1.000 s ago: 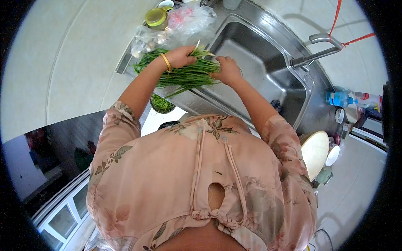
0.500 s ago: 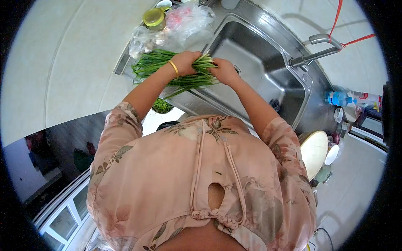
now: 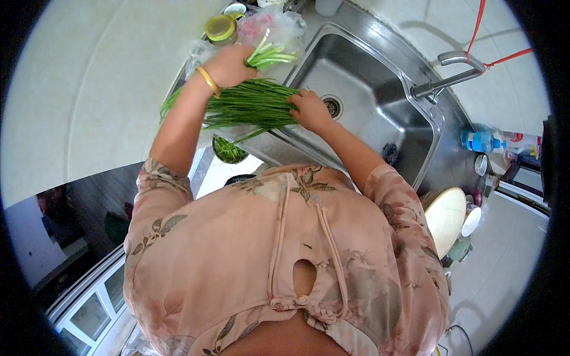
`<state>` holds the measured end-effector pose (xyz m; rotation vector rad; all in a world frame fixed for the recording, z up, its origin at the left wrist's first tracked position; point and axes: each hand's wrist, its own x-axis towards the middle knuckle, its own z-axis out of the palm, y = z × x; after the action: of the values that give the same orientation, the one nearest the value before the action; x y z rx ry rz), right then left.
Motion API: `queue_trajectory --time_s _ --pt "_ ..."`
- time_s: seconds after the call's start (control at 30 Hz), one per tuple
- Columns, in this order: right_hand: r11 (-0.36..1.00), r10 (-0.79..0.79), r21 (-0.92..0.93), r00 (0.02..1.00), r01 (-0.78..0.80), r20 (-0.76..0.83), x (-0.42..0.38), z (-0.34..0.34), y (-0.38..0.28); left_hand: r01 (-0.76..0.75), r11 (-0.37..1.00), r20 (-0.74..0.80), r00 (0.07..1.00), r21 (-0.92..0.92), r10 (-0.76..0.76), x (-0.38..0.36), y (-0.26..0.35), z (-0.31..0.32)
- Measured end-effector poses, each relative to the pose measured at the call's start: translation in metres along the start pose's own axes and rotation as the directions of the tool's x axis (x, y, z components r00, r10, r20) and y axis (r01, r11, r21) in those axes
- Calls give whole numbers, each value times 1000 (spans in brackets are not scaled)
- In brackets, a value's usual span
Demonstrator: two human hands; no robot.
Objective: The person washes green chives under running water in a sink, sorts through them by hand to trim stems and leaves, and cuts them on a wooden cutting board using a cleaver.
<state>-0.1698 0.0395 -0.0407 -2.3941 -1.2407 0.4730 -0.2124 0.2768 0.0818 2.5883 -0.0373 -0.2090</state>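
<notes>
A long bunch of thin green chives [image 3: 249, 105] lies across the counter at the left rim of the steel sink [image 3: 368, 113]. My right hand [image 3: 309, 111] rests on the bunch's right end and holds it down. My left hand [image 3: 228, 65], with a gold bangle on the wrist, is raised above the bunch and is closed on a few pale-ended green stalks [image 3: 272, 54] that stick out to the right.
Clear plastic bags [image 3: 270, 26] and a jar with a yellow-green lid [image 3: 221, 28] sit behind the chives. A small bowl of green trimmings [image 3: 228, 149] stands below the counter edge. The faucet [image 3: 442, 83], a blue-capped bottle [image 3: 481, 140] and stacked plates [image 3: 446, 216] are to the right.
My left hand has left the main bunch and risen up and left with a few stalks. My right hand has stayed on the bunch, shifting slightly down.
</notes>
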Motion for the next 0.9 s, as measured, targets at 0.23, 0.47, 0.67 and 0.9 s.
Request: queue_trajectory --time_s 0.23,0.47,0.67,0.9 --pt "951 58 308 980 4 -192 -3 -28 -8 108 769 166 986 -629 -3 -16 54 -82" --pt "321 438 935 851 154 -290 -24 -133 -41 382 454 478 871 -805 114 23 87 -23" --pt "470 421 800 702 374 -575 -48 -178 -32 473 304 551 790 -827 270 45 119 14" --pt "505 410 812 746 293 -524 -67 -177 -8 534 226 580 741 -815 340 53 134 24"
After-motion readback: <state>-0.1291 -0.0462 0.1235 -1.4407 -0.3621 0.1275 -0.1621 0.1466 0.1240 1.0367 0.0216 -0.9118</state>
